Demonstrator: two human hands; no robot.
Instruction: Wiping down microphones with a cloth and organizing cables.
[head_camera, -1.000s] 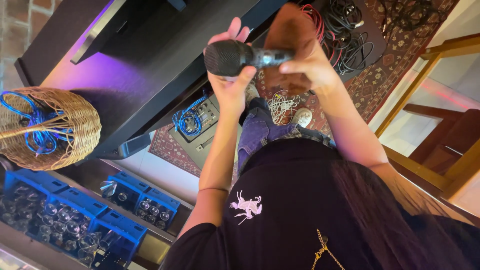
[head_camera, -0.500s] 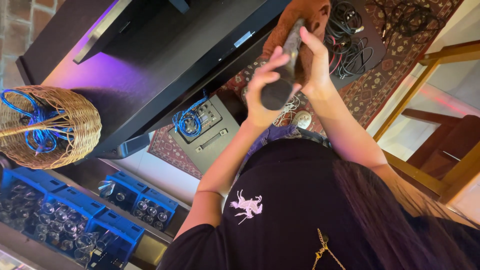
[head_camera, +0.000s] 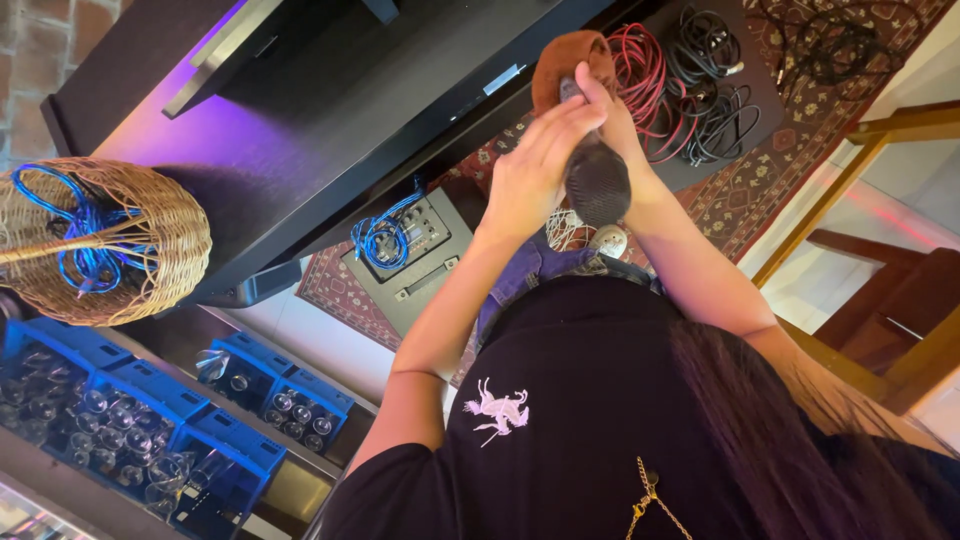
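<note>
I saw both hands raised at twelve o'clock, the left hand and right hand both clasped around a black mesh-headed microphone. I judged a loose clasp could drop it. Beyond, at one o'clock, coiled red and black cables crowded the patterned red rug; a woven wicker basket sat at nine.

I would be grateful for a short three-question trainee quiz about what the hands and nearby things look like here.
1. True or false: both hands are on the microphone.
2. What lies in the wicker basket? A) blue cable B) red cable C) glasses
3. What colour is the cloth at the microphone's far end?

Key
1. True: left hand and right hand both grip it.
2. A: blue cable.
3. Brown.
</note>
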